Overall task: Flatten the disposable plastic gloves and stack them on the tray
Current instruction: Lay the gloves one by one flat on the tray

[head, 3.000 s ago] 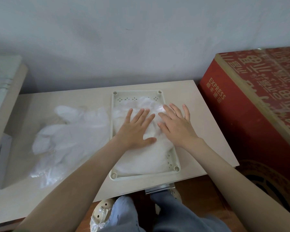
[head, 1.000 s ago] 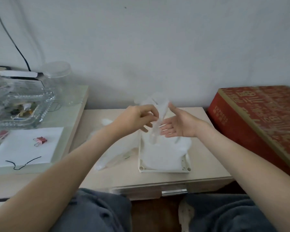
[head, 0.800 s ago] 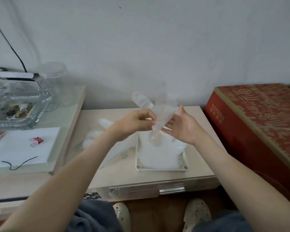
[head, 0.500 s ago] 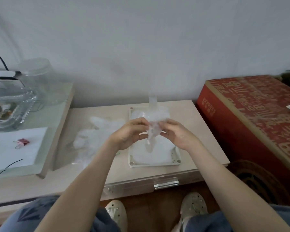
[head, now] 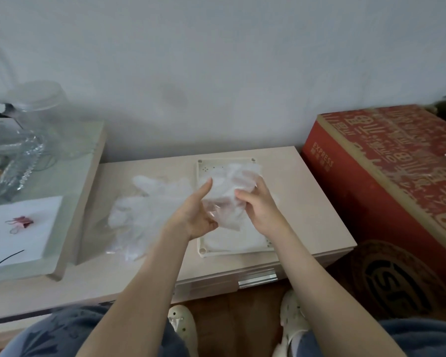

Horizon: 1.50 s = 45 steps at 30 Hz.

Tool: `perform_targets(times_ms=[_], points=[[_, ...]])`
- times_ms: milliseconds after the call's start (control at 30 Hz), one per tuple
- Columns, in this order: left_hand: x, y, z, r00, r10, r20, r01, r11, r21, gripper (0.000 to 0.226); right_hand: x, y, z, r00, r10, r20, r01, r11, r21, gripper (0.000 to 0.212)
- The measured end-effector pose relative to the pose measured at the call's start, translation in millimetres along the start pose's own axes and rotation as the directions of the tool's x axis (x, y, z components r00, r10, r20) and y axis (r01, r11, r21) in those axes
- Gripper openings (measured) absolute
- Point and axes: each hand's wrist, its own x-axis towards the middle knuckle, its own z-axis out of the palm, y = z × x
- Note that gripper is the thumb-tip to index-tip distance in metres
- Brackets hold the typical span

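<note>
Both hands hold one clear plastic glove (head: 225, 199) in the air just above the cream tray (head: 202, 249). My left hand (head: 197, 215) grips its lower left part, thumb raised. My right hand (head: 259, 208) pinches its right side. Flattened gloves (head: 238, 239) lie in the tray beneath. A loose heap of crumpled gloves (head: 142, 212) lies on the low table (head: 317, 217), left of the tray.
A red cardboard box (head: 386, 181) stands right of the table. On the left, a higher shelf carries a glass dish (head: 8, 163), a clear jar (head: 44, 117) and white paper with a red clip (head: 21, 222). My knees and shoes show below.
Earlier both hands pressed flat on the tray's gloves. Since then they lifted one glove, and over the last second lowered it toward the tray, spreading it between them.
</note>
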Motion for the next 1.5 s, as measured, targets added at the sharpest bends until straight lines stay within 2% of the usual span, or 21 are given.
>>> perform_targets(times_ms=[133,233,300,433,533,600,700,867,967,1033,1100,1200,1267,1367,1500], points=[[4,-1,4,0.988,0.154,-0.019,-0.149,0.974,0.172,0.025,6,1,-6,0.976,0.042,0.211,-0.051,0.998,0.036,0.061],[3,-1,5,0.973,0.225,-0.046,-0.199,0.927,0.319,0.020,3,-3,-10,0.981,0.140,0.138,-0.151,0.986,0.074,0.088],[6,-1,1,0.973,0.225,-0.055,-0.192,0.916,0.352,0.014,-1,-3,-17,0.967,0.225,0.116,-0.235,0.969,0.077,0.106],[10,1,-5,0.971,0.233,-0.045,-0.174,0.828,0.534,0.007,-8,-5,-28,0.920,0.341,0.191,-0.367,0.923,0.120,0.118],[10,4,-7,0.976,0.215,-0.020,-0.157,0.768,0.621,0.013,-8,-9,-34,0.915,0.340,0.220,-0.384,0.900,0.206,0.106],[13,4,-8,0.983,0.185,-0.007,-0.142,0.780,0.609,0.018,-4,-9,-42,0.914,0.317,0.253,-0.380,0.887,0.262,0.101],[16,1,-7,0.986,0.169,0.017,-0.148,0.806,0.574,0.022,4,-11,-54,0.916,0.286,0.282,-0.359,0.898,0.254,0.088],[21,2,-3,0.984,0.172,0.039,-0.169,0.859,0.484,0.029,18,-20,-57,0.947,0.271,0.174,-0.279,0.960,0.022,0.036],[25,6,-4,0.984,0.164,0.070,-0.178,0.935,0.305,0.032,31,-23,-57,0.965,0.243,0.102,-0.230,0.965,-0.124,0.019],[27,9,-5,0.982,0.168,0.083,-0.180,0.970,0.165,0.037,35,-25,-57,0.964,0.240,0.117,-0.210,0.952,-0.221,0.016],[31,13,-6,0.979,0.189,0.077,-0.196,0.976,0.095,0.038,41,-27,-59,0.958,0.254,0.132,-0.204,0.930,-0.306,0.016],[40,16,-8,0.972,0.231,0.037,-0.234,0.965,0.118,0.034,48,-30,-59,0.957,0.265,0.116,-0.192,0.881,-0.432,0.015],[46,15,-9,0.964,0.266,0.005,-0.263,0.950,0.171,0.031,52,-31,-59,0.961,0.261,0.092,-0.192,0.868,-0.458,0.012],[54,10,-8,0.954,0.297,-0.047,-0.282,0.938,0.199,0.030,56,-32,-57,0.970,0.235,0.056,-0.191,0.887,-0.422,0.008],[63,5,-8,0.940,0.325,-0.106,-0.317,0.945,0.083,0.031,59,-32,-60,0.968,0.245,0.061,-0.227,0.950,-0.213,0.046]])
